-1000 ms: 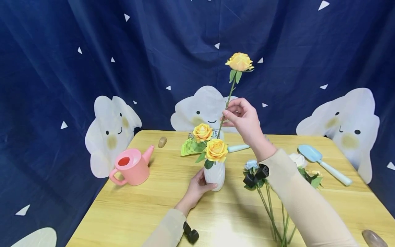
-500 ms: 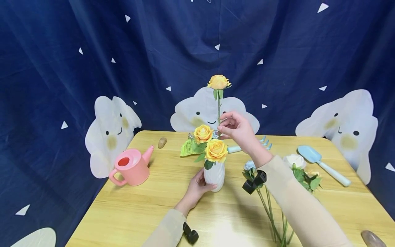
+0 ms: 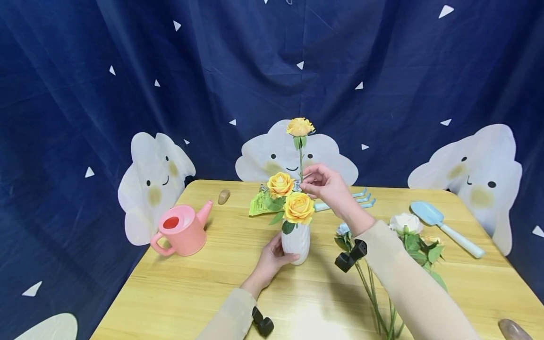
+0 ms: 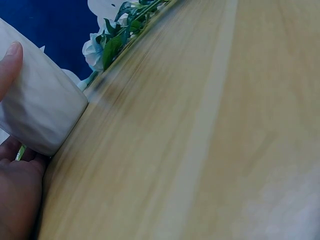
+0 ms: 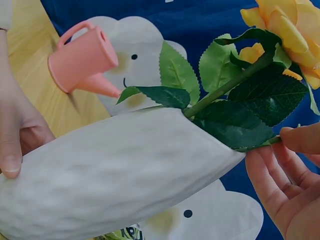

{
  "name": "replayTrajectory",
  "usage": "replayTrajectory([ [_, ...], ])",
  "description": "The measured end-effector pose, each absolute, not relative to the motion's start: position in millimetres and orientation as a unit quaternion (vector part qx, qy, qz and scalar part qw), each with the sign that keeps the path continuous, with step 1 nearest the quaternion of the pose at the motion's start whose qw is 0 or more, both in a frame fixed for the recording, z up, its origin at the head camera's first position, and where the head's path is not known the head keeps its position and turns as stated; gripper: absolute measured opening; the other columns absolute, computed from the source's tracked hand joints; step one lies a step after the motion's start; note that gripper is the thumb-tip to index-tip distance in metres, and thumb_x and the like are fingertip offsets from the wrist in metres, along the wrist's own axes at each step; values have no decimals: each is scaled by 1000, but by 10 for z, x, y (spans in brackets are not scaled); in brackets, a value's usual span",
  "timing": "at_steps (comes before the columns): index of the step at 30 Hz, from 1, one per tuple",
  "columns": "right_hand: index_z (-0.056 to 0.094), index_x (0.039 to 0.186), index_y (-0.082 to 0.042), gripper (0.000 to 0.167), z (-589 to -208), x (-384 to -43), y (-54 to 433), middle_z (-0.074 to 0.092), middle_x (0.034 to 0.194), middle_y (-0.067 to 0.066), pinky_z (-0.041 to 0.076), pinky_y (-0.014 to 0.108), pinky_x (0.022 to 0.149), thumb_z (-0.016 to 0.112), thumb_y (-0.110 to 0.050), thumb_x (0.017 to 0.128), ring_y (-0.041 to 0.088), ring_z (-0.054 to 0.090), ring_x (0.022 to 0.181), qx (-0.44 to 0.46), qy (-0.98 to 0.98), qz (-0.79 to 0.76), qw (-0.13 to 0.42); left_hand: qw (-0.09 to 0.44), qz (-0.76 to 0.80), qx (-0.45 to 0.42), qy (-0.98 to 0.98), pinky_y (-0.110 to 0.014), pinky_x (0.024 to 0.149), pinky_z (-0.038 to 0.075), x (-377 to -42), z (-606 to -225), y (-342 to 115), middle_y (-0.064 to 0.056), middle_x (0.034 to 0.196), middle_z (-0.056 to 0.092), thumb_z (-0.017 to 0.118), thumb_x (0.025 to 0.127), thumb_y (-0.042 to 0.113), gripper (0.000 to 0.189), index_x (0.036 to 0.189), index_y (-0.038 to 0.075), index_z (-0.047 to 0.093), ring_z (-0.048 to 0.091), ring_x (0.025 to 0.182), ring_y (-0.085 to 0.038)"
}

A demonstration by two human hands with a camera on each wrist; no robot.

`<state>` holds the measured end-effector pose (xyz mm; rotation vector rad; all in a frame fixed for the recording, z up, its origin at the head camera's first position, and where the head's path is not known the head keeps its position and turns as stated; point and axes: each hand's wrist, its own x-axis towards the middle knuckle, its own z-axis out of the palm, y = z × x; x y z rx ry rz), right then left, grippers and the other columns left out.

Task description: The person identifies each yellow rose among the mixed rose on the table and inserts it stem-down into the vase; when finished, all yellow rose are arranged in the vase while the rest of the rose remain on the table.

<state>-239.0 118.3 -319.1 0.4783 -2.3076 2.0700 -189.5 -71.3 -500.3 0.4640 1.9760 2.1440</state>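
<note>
The left grip (image 3: 270,262) held the vase (image 3: 296,243), but crowded leaves (image 5: 225,125) could snag the stem (image 3: 301,163) the right grip (image 3: 328,188) pinched.

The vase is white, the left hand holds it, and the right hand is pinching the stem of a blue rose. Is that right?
Not quite: the rose whose stem the right hand pinches is yellow, not blue, as the head view shows. The rest is right: the vase is white and the left hand holds it.
</note>
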Motion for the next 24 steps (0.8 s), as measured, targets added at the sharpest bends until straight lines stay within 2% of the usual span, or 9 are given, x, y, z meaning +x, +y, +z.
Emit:
replayTrajectory([
  [5,56,104,-2,20,-3226,-2391,1204,63,80,-1,53,37,70,65,-3,86,14,59,76,154,-743,651,-10,95,724,154,666,-31,107,30,-1892,-4998,-709,-6,139,44,77,77,11,78,143,13,36,37,130,-18],
  [12,59,101,6,17,-3264,-2413,1209,64,81,2,50,22,60,64,-1,86,12,58,72,177,-761,624,-26,95,726,147,665,-31,107,30,-1895,-4998,-703,-7,139,44,77,76,9,78,142,10,36,37,130,-19],
  [14,60,101,6,17,-3273,-2413,1213,64,81,3,50,21,60,63,-1,86,12,58,72,176,-766,618,-32,96,726,148,664,-31,107,30,-1896,-4998,-702,-7,139,45,77,76,9,77,142,11,36,37,129,-19],
  [17,61,101,6,15,-3292,-2414,1223,64,84,4,49,22,60,62,-1,88,12,58,72,173,-773,609,-41,98,727,147,663,-31,107,30,-1894,-4997,-702,-7,139,45,76,77,9,77,142,11,37,37,129,-18],
  [24,60,106,6,18,-3381,-2402,1309,65,94,11,55,33,67,56,-1,91,13,61,78,159,-785,596,-57,100,730,141,662,-32,108,28,-1885,-4983,-707,-7,140,44,77,76,10,77,142,9,37,36,130,-19],
])
